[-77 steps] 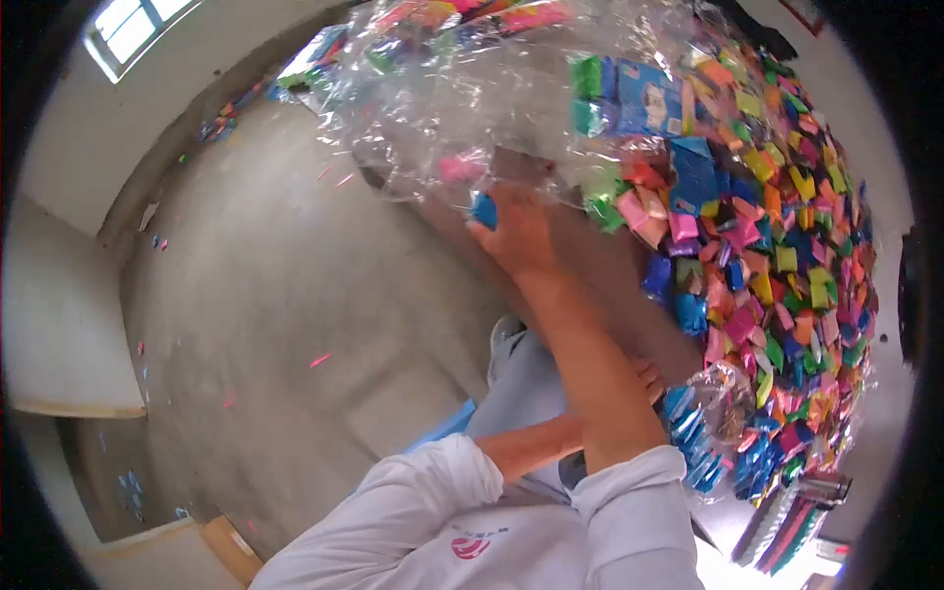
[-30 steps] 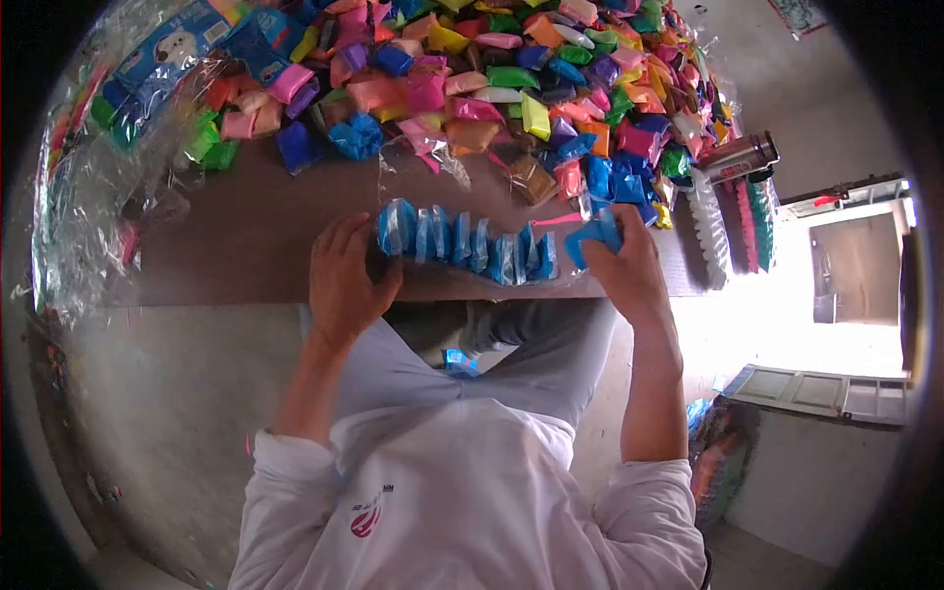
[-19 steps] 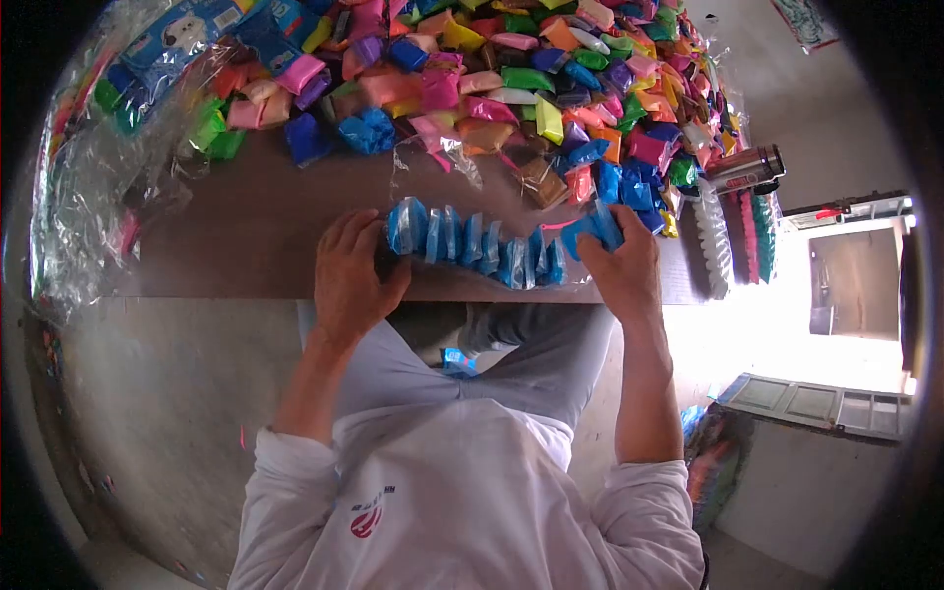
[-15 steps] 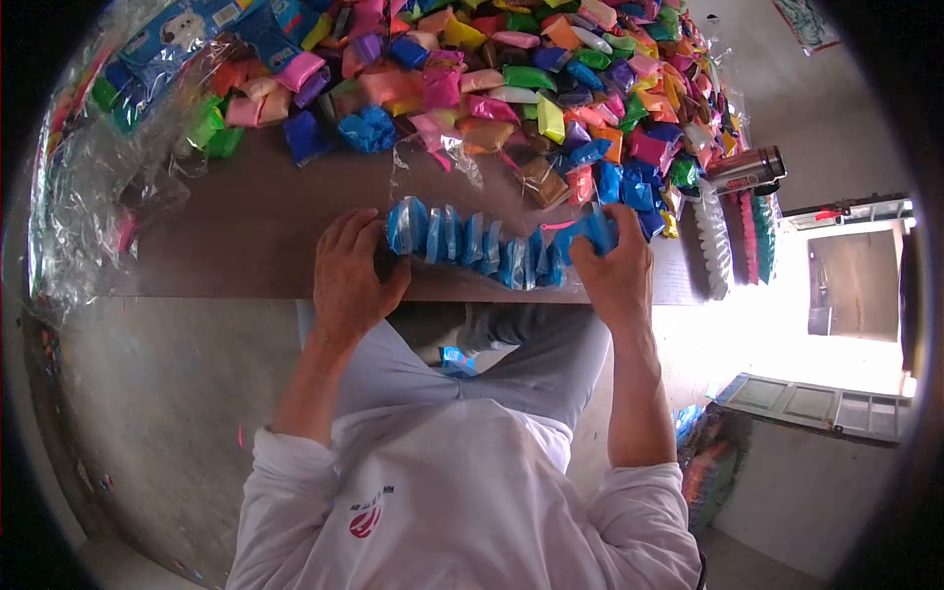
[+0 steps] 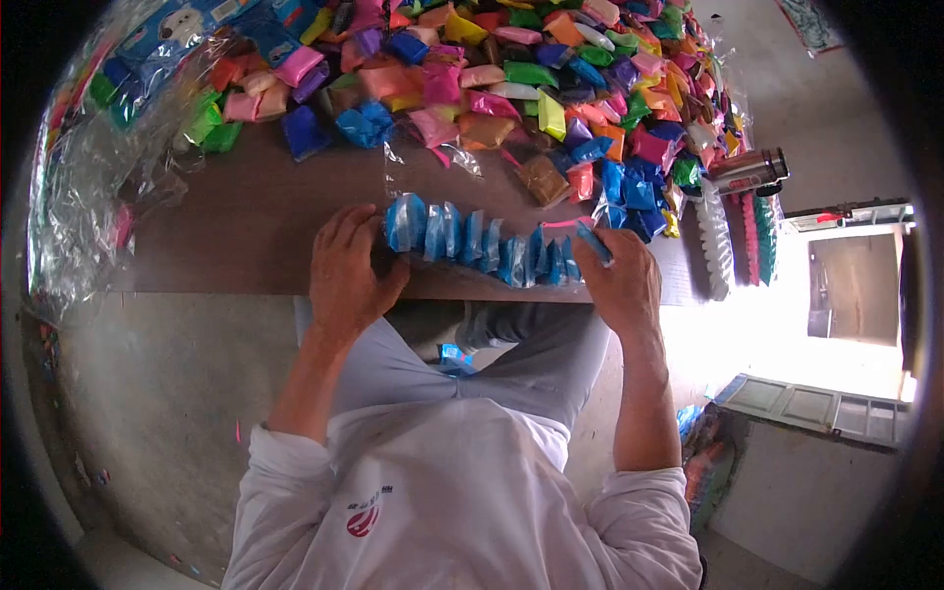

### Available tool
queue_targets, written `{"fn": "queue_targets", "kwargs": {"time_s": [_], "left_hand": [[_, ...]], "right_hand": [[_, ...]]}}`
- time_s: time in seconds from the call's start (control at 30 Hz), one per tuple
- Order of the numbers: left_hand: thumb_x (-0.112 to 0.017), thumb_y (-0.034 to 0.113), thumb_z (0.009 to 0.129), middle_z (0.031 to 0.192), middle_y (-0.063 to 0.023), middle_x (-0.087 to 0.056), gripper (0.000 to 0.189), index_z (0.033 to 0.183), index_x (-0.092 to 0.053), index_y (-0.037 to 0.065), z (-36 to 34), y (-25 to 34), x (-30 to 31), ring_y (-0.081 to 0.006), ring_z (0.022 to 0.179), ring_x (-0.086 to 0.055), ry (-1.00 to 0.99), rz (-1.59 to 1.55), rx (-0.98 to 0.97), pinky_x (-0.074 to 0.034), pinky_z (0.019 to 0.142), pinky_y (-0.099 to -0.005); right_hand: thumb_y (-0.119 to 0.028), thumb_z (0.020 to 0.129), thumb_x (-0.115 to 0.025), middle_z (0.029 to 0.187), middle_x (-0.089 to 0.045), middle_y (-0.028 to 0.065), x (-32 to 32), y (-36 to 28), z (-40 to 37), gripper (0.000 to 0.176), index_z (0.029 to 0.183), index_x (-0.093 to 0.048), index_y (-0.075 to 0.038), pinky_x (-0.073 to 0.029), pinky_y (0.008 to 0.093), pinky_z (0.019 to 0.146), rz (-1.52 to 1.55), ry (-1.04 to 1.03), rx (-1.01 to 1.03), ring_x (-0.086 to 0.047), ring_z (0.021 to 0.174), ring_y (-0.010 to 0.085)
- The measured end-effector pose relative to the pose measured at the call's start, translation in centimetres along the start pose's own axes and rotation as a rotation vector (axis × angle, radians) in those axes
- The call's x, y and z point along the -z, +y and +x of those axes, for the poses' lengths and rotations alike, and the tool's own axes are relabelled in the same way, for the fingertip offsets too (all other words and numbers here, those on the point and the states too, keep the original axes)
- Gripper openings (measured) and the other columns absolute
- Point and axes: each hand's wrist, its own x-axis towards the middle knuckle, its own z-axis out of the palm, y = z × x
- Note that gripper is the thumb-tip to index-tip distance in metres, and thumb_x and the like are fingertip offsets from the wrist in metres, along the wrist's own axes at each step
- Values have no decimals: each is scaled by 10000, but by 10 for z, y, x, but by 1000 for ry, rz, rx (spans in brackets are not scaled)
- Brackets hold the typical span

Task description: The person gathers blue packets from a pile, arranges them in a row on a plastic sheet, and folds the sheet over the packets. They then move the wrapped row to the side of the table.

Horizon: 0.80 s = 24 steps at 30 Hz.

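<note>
A row of several small blue packets (image 5: 472,241) stands on edge along the front of the brown table, with clear plastic film around and under it. At the row's left end rests my left hand (image 5: 354,264), its thumb and fingers apart in a curve beside the first packet. My right hand (image 5: 621,280) is at the right end, with a blue packet (image 5: 593,244) pinched between thumb and fingers. That packet is partly hidden by the hand. A thin pink strip (image 5: 565,223) lies just behind the row.
Many coloured packets (image 5: 531,74) are heaped across the back of the table (image 5: 246,221). Crumpled clear plastic bags (image 5: 93,206) cover the left side. A metal flask (image 5: 744,171) lies at the right, beside a stack of white trays (image 5: 712,241).
My right hand has shifted slightly down and right, and its grip now shows a single blue packet drawn up at the row's right end. My left hand has barely moved.
</note>
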Motion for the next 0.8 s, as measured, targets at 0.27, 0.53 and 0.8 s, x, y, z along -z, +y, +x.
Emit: {"fn": "queue_targets", "kwargs": {"time_s": [0.27, 0.53, 0.8], "left_hand": [[-708, 220, 697, 1203, -141, -566, 476, 1116, -589, 29, 2, 4, 0, -337, 1168, -502, 35, -15, 3, -382, 1000, -454], [-715, 166, 655, 1163, -137, -577, 459, 1073, -598, 16, 3, 7, 1, -335, 1154, -505, 52, -6, -3, -383, 993, -439], [-664, 329, 787, 1227, -168, -556, 485, 1137, -575, 5, 0, 2, 1, -362, 1182, -497, 15, 11, -15, -374, 1009, -480]], "right_hand": [[-227, 836, -649, 929, -664, 174, 1, 17, 7, 327, 1079, -650, -8, -493, 349, 733, 42, 62, 51, -652, 823, 267], [-196, 814, -646, 825, -668, 178, -2, 9, 3, 283, 1062, -620, -63, -511, 418, 673, 61, 143, 89, -670, 745, 330], [-213, 795, -682, 776, -646, 137, -9, 20, 7, 249, 993, -622, -73, -492, 392, 639, -172, 109, 205, -659, 723, 293]]}}
